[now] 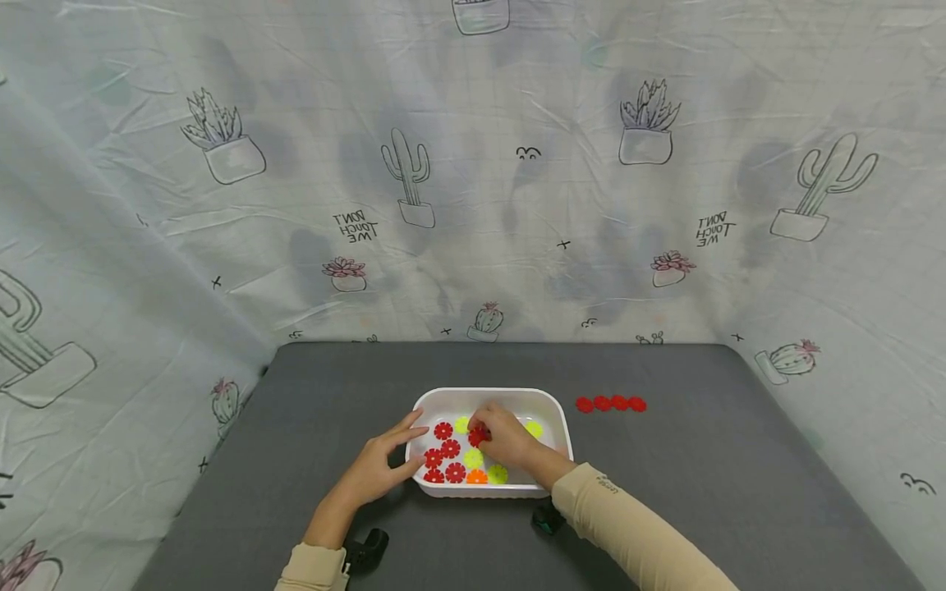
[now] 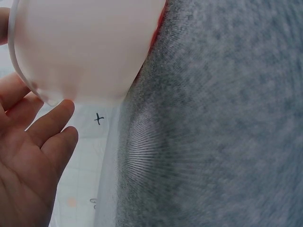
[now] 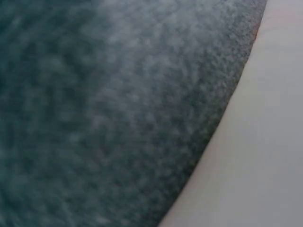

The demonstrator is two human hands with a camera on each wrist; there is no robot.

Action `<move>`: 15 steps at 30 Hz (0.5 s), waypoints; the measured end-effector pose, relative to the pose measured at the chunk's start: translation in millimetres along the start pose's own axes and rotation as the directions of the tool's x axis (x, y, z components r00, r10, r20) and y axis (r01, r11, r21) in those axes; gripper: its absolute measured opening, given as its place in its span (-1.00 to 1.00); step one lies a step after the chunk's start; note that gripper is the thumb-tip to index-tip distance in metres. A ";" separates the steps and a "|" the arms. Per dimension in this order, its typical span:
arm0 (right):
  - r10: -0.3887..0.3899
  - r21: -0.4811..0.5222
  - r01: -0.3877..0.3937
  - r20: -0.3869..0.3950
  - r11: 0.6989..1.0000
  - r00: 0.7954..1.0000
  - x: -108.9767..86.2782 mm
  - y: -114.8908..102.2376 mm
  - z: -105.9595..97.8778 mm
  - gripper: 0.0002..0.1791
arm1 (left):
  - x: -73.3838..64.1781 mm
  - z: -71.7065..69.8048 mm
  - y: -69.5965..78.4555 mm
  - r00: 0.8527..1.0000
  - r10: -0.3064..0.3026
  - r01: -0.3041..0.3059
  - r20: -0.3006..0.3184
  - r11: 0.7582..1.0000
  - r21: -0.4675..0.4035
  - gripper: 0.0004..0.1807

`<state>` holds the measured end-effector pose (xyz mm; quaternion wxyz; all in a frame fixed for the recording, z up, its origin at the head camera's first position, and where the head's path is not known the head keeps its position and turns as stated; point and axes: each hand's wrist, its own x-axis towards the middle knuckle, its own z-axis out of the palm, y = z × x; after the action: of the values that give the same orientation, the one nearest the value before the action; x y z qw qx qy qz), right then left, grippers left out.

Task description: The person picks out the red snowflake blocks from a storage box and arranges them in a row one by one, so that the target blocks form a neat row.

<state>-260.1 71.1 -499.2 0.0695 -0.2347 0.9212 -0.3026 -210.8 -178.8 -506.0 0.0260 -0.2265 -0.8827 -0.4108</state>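
A white plastic tub [image 1: 490, 491] holds several notched discs in red, yellow-green and orange. Inside it, my right hand [image 1: 510, 435] reaches over the side and pinches a red notched disc [image 1: 476, 435] between thumb and fingers. My left hand [image 1: 378, 469] rests at the tub's left end, fingers spread and fairly straight, tips at the rim. The left wrist view shows those fingers [image 2: 54, 123] beside the tub's outer wall [image 2: 90, 52]. In the right wrist view only the tub's wall [image 3: 251, 156] and the table show; the hand itself is out of sight.
To the right of the tub, several red discs [image 1: 611, 403] lie joined in a row on the grey table [image 1: 702, 468]. A curtain [image 1: 517, 197] printed with cacti hangs behind the table's back edge. Dark wrist devices [image 1: 367, 550] are strapped under both forearms.
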 end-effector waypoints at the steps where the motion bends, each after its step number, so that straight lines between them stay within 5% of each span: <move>1: 0.006 0.001 -0.006 0.002 1.000 1.000 0.2 -0.2 -0.4 -0.76 | 0.0 0.1 -0.1 1.000 0.001 -0.001 -0.002 1.000 0.000 -0.48; 15: 0.079 0.142 -0.071 -0.048 0.987 0.996 0.6 -1.0 -9.3 -0.70 | -0.2 1.2 -2.2 1.000 0.005 -0.005 -0.010 1.000 0.012 -0.47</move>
<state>-262.8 75.0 -491.1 0.0724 -0.1861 0.9073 -0.3699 -211.4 -179.3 -508.4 0.0326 -0.2265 -0.8846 -0.4063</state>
